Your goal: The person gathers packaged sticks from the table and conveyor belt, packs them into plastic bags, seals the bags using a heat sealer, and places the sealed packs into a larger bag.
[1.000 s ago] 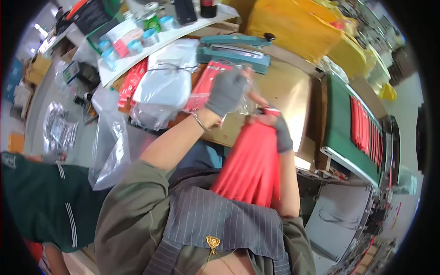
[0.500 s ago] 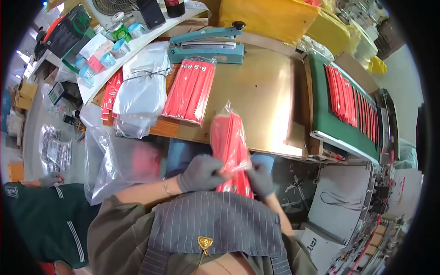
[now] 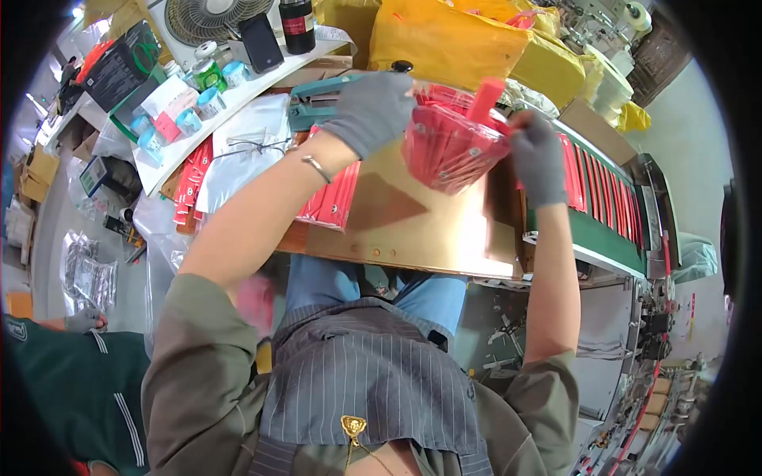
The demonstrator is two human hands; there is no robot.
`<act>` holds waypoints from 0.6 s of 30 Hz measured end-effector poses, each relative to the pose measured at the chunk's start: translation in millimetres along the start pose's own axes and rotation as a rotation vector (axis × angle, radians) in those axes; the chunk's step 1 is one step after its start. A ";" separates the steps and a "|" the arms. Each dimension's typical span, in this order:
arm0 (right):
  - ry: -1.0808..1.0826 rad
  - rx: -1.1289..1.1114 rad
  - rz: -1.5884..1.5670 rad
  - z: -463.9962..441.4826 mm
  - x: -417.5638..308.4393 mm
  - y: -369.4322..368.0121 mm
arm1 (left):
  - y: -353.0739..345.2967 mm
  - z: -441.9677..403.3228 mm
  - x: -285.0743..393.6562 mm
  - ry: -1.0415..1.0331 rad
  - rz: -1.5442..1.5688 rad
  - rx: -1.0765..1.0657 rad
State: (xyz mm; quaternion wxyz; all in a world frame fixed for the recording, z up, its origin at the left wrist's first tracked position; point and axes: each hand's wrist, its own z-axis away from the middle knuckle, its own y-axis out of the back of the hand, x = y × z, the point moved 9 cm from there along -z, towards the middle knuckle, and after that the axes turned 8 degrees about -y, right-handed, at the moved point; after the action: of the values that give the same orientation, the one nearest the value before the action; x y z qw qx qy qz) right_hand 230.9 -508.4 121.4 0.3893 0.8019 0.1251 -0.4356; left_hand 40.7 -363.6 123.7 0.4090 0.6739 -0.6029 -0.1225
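Looking down through the head camera, I have a shiny brown table (image 3: 444,230) across the middle of the frame and a pale wall (image 3: 694,151) at right. A white shelf (image 3: 189,148) curves through the upper left, with one fan (image 3: 210,17) behind it; a yellow sack (image 3: 444,47) fills the top centre, and a green board (image 3: 591,228) sits at right. At lower left are another person's green sleeve (image 3: 71,373) and one gloved hand (image 3: 85,320).

Counting: one bag (image 3: 452,159) of red strips, held above the table, right of centre. One strip (image 3: 486,99) pokes out of its mouth; those inside overlap too much to count. My left hand (image 3: 369,115) has its fingers bent in on the bag's left rim; my right hand (image 3: 540,159) pinches the right rim. On the table, one flat red pack (image 3: 335,194) and one sealer (image 3: 311,107), both partly covered by my left arm and hand. On the shelf, one phone (image 3: 260,40), one bottle (image 3: 298,28), one green can (image 3: 208,75), and five tins (image 3: 211,104) that I can make out. The board's red row (image 3: 611,190) is packed too tightly to count.
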 end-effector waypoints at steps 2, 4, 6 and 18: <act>-0.109 -0.232 0.164 -11.0 42.6 -36.6 | -19.0 -2.8 0.9 -0.055 0.023 -0.173; -0.228 -0.258 -0.076 -3.3 35.5 -28.2 | -36.0 7.8 -7.6 0.389 0.577 -0.393; -0.116 -0.141 -0.348 -1.7 24.8 -12.2 | -26.1 1.5 -9.7 0.324 0.693 -0.219; 0.439 -0.180 0.179 42.2 -62.4 -71.5 | -1.5 10.8 38.8 0.357 0.994 -0.254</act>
State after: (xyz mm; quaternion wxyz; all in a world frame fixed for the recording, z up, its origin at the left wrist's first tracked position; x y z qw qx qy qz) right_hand 130.2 -483.1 120.9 0.4596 0.8473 0.1737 -0.2019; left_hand 44.1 -403.5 128.6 0.5919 0.2635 -0.7506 0.1302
